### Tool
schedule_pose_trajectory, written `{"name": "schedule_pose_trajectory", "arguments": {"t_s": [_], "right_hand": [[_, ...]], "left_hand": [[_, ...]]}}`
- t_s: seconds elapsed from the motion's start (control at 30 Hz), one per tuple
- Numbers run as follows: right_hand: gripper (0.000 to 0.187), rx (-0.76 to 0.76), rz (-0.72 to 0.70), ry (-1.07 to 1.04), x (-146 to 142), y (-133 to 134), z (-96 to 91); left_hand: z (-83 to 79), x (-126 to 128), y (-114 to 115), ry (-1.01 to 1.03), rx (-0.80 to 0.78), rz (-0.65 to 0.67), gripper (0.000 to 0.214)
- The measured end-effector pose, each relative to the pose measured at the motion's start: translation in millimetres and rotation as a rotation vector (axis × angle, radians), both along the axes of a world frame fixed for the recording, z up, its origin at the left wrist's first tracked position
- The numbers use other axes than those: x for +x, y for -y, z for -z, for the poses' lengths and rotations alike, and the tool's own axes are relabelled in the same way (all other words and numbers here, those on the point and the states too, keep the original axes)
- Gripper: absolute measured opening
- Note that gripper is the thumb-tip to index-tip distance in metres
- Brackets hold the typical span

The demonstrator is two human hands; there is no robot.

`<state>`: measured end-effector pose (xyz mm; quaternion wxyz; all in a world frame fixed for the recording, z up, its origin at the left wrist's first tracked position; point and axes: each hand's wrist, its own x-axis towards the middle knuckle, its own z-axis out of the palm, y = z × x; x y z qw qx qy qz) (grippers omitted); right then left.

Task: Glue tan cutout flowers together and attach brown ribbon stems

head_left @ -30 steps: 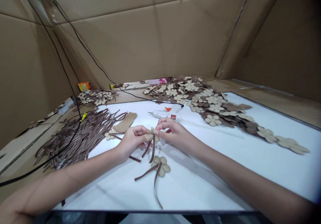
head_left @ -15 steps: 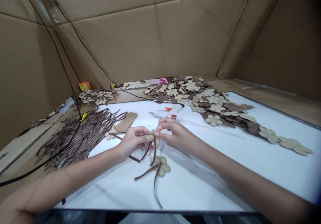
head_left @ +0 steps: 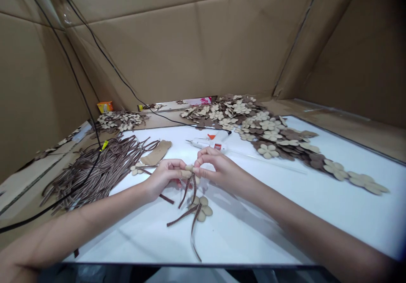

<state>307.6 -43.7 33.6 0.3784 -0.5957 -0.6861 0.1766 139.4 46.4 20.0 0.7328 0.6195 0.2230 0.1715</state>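
Hands: the left hand (head_left: 165, 177) and the right hand (head_left: 218, 168) are close together above the worktop (head_left: 269, 223), with the fingertips of both pinching one small flower between them.

Held item: a small tan flower (head_left: 189, 169), mostly hidden by the fingers, sits between the hands. Two or more brown striped ribbons (head_left: 191, 190) hang down from it.

Below the hands: a second tan flower (head_left: 202, 209) lies on the white worktop, with two long ribbon tails (head_left: 184, 216) trailing from it toward the person.

Left of the hands: a large heap of brown striped ribbon strips (head_left: 98, 171) lies near a strip of brown cardboard (head_left: 157, 152) and a small flower (head_left: 136, 170).

Ahead: a white glue gun (head_left: 206, 144) lies just beyond the right hand.

Farther off: piles of tan and brown flowers (head_left: 228, 118) spread across the far side and along the right.

Surroundings: cardboard walls (head_left: 190, 50) enclose the area, and a black cable (head_left: 79, 84) runs down the left.
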Motion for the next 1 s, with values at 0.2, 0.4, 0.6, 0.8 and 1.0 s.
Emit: {"name": "schedule_pose_trajectory", "arguments": {"t_s": [0.2,0.4,0.6,0.8,1.0], "right_hand": [[0.013,0.036,0.037,-0.040,-1.6,2.0,0.6],[0.031,-0.171,0.128,-0.079,0.7,2.8,1.9],[0.035,-0.209,0.071,-0.183,0.4,4.6,-2.6],[0.035,-0.215,0.084,-0.188,-3.1,6.1,-5.4],[0.034,-0.200,0.039,-0.259,-2.5,5.8,-0.9]], "left_hand": [[1.6,-0.9,1.0,0.026,0.028,0.026,0.023],[-0.7,0.1,4.7,0.033,0.064,0.037,0.031],[-3.7,-2.0,4.3,0.004,0.098,0.070,0.029],[-4.6,0.3,6.0,-0.028,0.120,0.076,0.036],[-2.6,3.1,5.8,0.031,-0.006,0.036,0.035]]}}
